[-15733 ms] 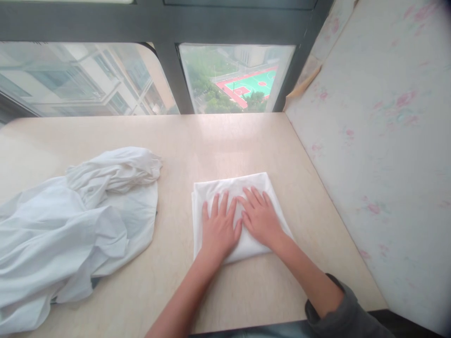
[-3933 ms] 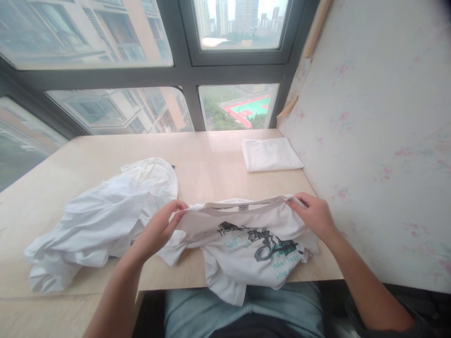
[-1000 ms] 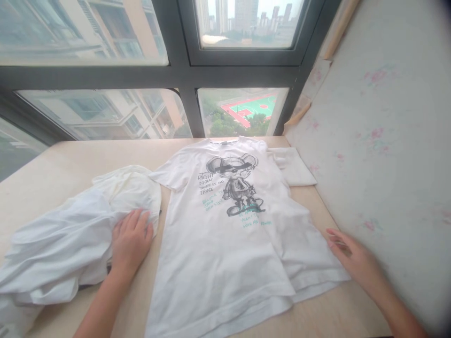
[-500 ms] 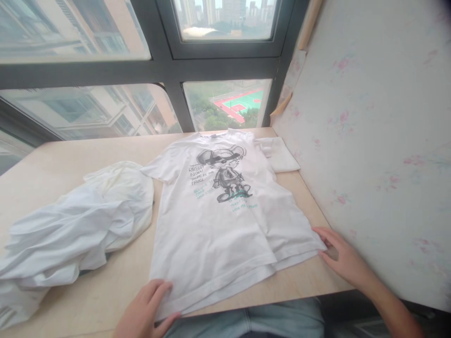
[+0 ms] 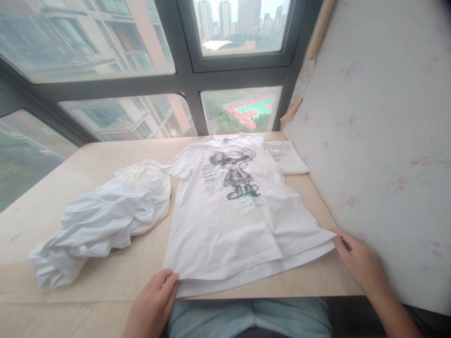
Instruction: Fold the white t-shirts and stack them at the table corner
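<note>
A white T-shirt [image 5: 225,234] with a sketched cartoon mouse and handwritten lettering lies spread face up on the wooden table. Its collar points at the window and its hem faces me. My left hand [image 5: 155,298] pinches the left hem corner at the table's front edge. At the right hem corner, my right hand [image 5: 357,256] is closed on the fabric and holds it slightly raised. The two hem layers do not line up; the lower one shows below the upper. Some creases run across the shirt's lower right part.
A crumpled heap of white clothes [image 5: 102,216] lies to the left of the shirt. A folded white cloth [image 5: 292,157] sits by the right sleeve, near the flowered wall [image 5: 387,141]. Dark window frames [image 5: 183,87] rise behind the wooden table [image 5: 95,157].
Both hands have closed on the hem corners. My right hand has pulled its corner outward and lifted it a little. The view has shifted, so everything appears further right.
</note>
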{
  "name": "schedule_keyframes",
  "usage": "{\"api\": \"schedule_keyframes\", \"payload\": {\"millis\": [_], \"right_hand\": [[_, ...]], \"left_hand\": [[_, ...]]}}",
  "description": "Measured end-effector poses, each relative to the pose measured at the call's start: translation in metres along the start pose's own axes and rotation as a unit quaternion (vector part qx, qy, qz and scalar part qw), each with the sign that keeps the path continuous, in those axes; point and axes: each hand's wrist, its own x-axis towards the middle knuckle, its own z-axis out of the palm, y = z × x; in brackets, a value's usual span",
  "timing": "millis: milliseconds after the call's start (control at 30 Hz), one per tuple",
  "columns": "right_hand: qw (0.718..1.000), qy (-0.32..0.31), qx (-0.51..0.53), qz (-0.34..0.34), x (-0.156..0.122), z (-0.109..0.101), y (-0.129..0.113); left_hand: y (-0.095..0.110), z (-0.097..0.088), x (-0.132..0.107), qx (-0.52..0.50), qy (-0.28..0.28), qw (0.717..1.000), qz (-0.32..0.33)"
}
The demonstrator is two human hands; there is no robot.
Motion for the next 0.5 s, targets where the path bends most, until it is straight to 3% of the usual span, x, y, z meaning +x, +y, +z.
{"api": "schedule_keyframes", "payload": {"millis": [167,333,433,500], "right_hand": [[0.996,-0.034,-0.078,0.006,0.002,0.0,0.007],[0.999,-0.027,-0.026,0.015,0.01,-0.017,0.0],[1.0,0.01,-0.017,0.023,0.02,-0.036,-0.015],[0.998,0.044,-0.027,0.023,0.028,-0.05,-0.028]], "left_hand": [[-0.008,-0.004,-0.01,0.016,-0.038,0.997,-0.071],[-0.018,-0.017,-0.012,0.073,-0.012,0.983,-0.166],[-0.036,-0.031,-0.002,0.068,-0.009,0.961,-0.266],[-0.057,-0.039,0.005,0.022,-0.004,0.954,-0.299]]}}
